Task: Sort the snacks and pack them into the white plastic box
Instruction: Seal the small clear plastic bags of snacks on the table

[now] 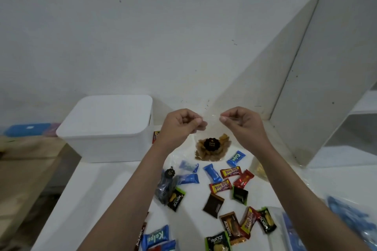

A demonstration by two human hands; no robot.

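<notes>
Two hands are meeting at the centre of the frame, both raised above the bench (98,185). Left hand (181,123) is curling its fingers and pinching the top left edge of a clear plastic bag (212,150), while right hand (242,122) is pinching the top right edge the same way, so the bag is hanging between them with brown snacks and a round black label showing at its bottom. White plastic box (108,128) is sitting at centre left of the frame, its lid closed, on the far left part of the bench, well apart from the bag. Loose snacks are lying scattered on the bench in the lower middle of the frame: blue Kalpa packets (236,158), red and yellow Beng-Beng packets (230,172), and dark Nextar packets (176,199). Another clear bag holding dark round pieces (165,186) is lying just left of them, under the left forearm. Blue packaging (346,218) is showing blurred at the lower right edge
</notes>
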